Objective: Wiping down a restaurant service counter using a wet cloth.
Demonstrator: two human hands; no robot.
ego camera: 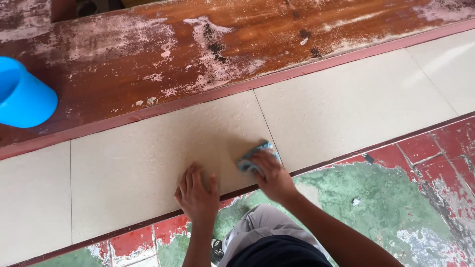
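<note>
Head view, looking down. One blue cloth (pixel 255 157), bunched into a small wad, lies on the pale cream tile band (pixel 123 173), just left of a grout joint between two tiles and near the band's lower edge. The right hand (pixel 272 178) presses it from above: the fingers are curled over the cloth and closed on it, so that the wad shows only beyond the fingertips and along the hand's left side. One left hand (pixel 197 195) rests flat on the same tile, beside the right hand and apart from the cloth; its fingers are stretched out, slightly spread, and hold nothing.

Four cream tiles are at least partly visible in the band, divided by three thin joints. A narrow dark red strip (pixel 237 89) borders the band above, and another borders it below. Beyond the upper strip lies one worn wooden board (pixel 247 34), reddish brown with pale, flaking patches and a few dark spots. One bright blue plastic cup (pixel 22 96) lies on its side at the board's left end, cut by the picture edge. Below the band, the floor (pixel 376 198) carries peeling red and green paint. No packages, labels or signs are visible. The person's grey trousers (pixel 257 227) show at bottom centre.
</note>
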